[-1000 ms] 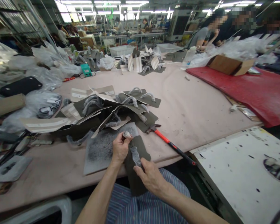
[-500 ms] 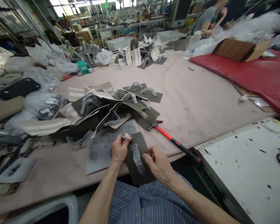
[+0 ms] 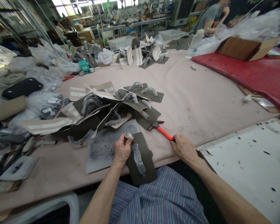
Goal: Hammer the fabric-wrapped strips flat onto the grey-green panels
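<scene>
My left hand (image 3: 122, 150) is closed around a short, pale-wrapped cylindrical tool (image 3: 128, 135) with a round metal top, upright at the upper edge of an olive-green panel (image 3: 147, 158). A plastic-wrapped strap handle (image 3: 138, 158) runs down the panel's middle. The panel's lower end hangs past the table edge over my lap. To the right, my right hand (image 3: 184, 150) has its fingers round the handle of a claw hammer (image 3: 164, 133) with a red-orange grip; the hammer head lies on the table. Under my left hand is a worn grey board (image 3: 100, 152).
A pile of similar panels (image 3: 102, 107) with wrapped handles lies beyond the board. Farther back are another pile (image 3: 140, 53), a bottle (image 3: 194, 45) and a cardboard box (image 3: 245, 48) on a red sheet (image 3: 254, 70). A white spotted board (image 3: 252, 155) borders the table at right. Other people sit farther off.
My right hand has left the panel's right side and moved right onto the hammer handle. My left hand keeps the pale tool at the panel's top edge.
</scene>
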`<state>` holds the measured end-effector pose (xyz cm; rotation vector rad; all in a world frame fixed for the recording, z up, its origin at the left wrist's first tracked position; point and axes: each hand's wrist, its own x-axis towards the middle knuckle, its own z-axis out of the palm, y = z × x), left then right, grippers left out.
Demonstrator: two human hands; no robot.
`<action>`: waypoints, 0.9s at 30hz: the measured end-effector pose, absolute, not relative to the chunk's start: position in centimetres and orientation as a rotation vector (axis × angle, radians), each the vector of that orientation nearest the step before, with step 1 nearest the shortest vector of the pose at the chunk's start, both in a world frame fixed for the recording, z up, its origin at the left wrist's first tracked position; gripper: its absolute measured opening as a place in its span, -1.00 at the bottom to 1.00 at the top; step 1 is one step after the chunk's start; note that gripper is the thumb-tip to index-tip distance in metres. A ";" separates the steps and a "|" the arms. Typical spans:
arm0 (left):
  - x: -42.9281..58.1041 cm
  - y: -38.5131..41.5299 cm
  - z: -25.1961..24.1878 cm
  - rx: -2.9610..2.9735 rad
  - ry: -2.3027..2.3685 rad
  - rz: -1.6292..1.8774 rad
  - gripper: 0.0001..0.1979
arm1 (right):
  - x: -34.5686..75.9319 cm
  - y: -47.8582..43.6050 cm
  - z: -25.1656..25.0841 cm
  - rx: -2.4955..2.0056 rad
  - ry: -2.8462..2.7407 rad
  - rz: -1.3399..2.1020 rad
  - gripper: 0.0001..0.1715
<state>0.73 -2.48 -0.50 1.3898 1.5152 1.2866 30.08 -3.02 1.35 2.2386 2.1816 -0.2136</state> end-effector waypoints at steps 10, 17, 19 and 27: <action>0.9 -3.1 -0.1 1.745 1.598 1.198 -0.80 | 27.8 -4.6 5.3 2.115 0.872 -2.757 -0.86; 1.1 -3.0 0.0 1.790 1.582 1.152 -0.82 | 24.4 -5.8 10.4 2.391 2.564 -1.543 -0.55; 1.0 -3.1 0.0 1.799 1.596 1.146 -0.82 | 24.4 -5.8 11.1 2.170 2.851 -0.925 -0.58; 0.9 -3.1 -0.2 1.801 1.583 1.127 -0.82 | 24.9 -4.8 15.5 2.118 3.000 -0.559 -0.64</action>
